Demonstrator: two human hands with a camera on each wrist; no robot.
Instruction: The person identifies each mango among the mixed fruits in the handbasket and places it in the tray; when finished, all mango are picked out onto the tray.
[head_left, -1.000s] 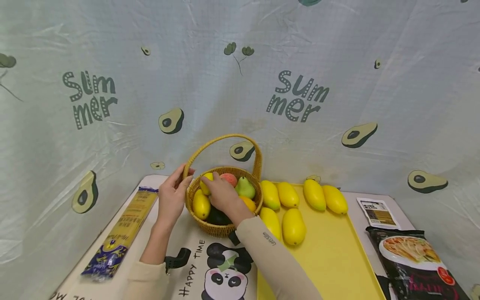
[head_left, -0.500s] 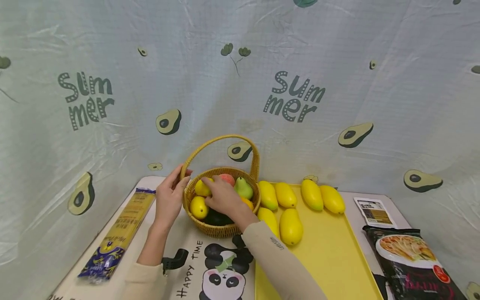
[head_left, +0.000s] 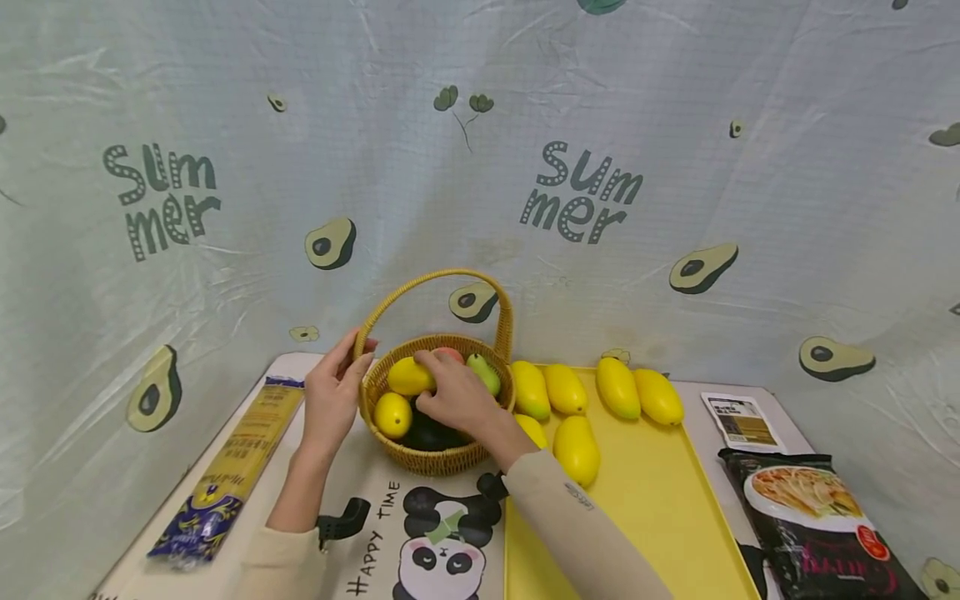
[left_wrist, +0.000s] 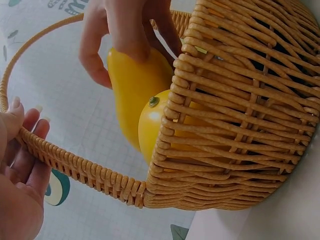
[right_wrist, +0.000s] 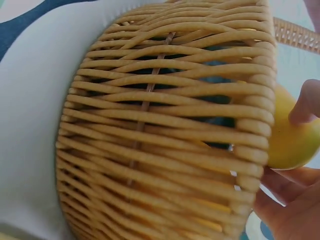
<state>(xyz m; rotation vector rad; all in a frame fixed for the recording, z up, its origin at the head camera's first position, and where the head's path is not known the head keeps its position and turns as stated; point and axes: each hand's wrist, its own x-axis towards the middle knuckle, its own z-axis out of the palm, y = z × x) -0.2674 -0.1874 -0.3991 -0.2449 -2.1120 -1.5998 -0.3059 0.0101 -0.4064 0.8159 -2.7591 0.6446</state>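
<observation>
A woven basket [head_left: 427, 461] with a tall arched handle [head_left: 432, 280] stands on the table, filled with fruit. My left hand [head_left: 331, 400] holds the handle's left side low down, thumb in front and fingers behind. Inside the basket my right hand [head_left: 465, 398] grips a yellow mango [head_left: 409, 377], thumb on one side and fingers on the other in the right wrist view. Below that mango lies a lemon [head_left: 393, 416], beside a dark fruit [head_left: 429, 435]. A green pear [head_left: 483, 373] and a reddish fruit [head_left: 450, 353] sit behind the right hand, partly hidden.
Right of the basket lies a yellow tray [head_left: 645, 500] bearing several mangoes [head_left: 576, 450]. A long noodle packet [head_left: 232, 467] is at the left. A white sachet [head_left: 741, 421] and a black food bag [head_left: 813, 525] lie at the right. A printed curtain [head_left: 420, 183] hangs behind.
The gripped mango has turned from nearly upright to lying sideways in the basket. My right hand has shifted slightly rightward over the fruit, covering the orange one. The left hand stays on the handle.
</observation>
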